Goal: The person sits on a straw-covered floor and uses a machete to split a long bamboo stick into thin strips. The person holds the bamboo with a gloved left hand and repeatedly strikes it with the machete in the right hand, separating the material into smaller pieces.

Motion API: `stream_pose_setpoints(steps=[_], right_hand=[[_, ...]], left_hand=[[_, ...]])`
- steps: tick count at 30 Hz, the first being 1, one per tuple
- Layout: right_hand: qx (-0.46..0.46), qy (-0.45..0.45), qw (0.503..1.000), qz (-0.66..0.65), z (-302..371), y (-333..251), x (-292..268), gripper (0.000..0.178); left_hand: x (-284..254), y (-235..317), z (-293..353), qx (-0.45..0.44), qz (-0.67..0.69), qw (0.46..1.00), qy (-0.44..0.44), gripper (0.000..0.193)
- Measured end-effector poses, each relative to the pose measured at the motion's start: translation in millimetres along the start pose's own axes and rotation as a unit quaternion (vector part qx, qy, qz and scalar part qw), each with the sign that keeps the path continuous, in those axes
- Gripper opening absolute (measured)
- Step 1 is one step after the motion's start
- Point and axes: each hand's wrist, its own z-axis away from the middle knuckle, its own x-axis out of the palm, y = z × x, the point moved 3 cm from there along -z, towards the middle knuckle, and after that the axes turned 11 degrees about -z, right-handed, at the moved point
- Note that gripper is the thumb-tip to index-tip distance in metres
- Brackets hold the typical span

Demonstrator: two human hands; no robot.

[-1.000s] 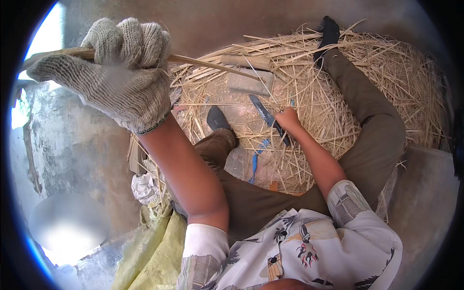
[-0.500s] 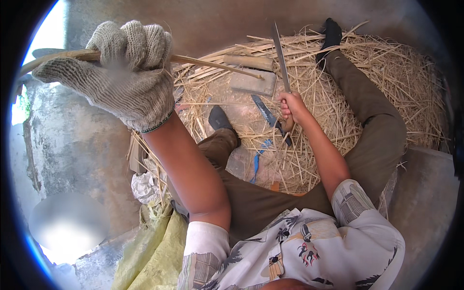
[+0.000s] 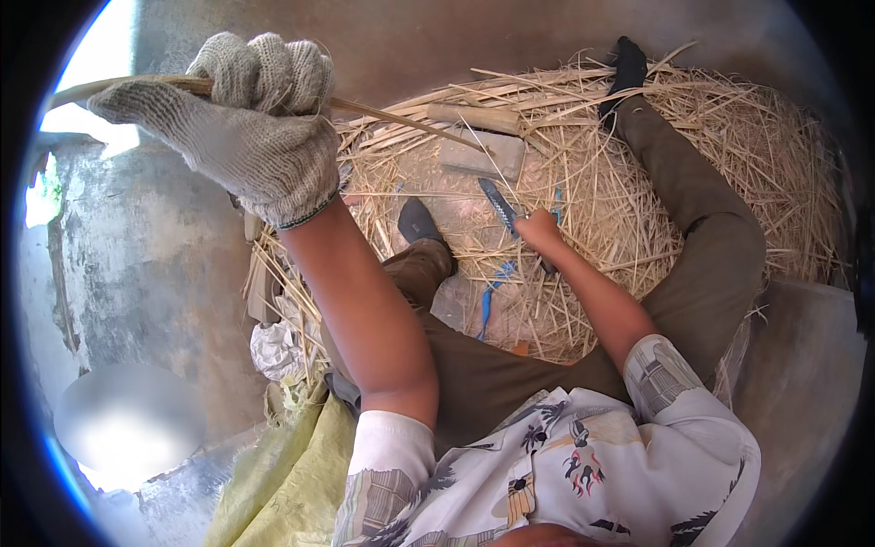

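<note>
My left hand, in a grey knitted work glove, is raised high on the left. Its fingers wrap round a long bamboo strip that slopes down to the right, its end over a grey block. My bare right hand is closed on a long-bladed knife, lower and to the right. The blade shows edge-on as a thin pale line, crossing close by the strip's lower end; whether they touch I cannot tell. The fist hides the knife's handle. Just beside it lies a dark saw blade.
A grey block and a wooden piece lie beyond my hands. Loose bamboo shavings cover the floor around my outstretched legs. A blue strip lies between my legs. At left are crumpled paper and a yellow-green sack.
My right hand has moved lower and slightly left, and the knife has turned from upright and broadside to tilted left and edge-on. The left hand with the bamboo strip has shifted slightly right.
</note>
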Motion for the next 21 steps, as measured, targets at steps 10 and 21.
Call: stream_pose_setpoints(steps=[10, 21], right_hand=[[0.235, -0.478, 0.674, -0.512, 4, -16, 11, 0.036], [-0.372, 0.055, 0.907, -0.187, 8, -50, -9, 0.029]], left_hand=[[-10, 5, -1, 0.001, 0.009, 0.999, -0.036, 0.077], [-26, 4, -4, -0.006, 0.054, 0.993, -0.106, 0.079]])
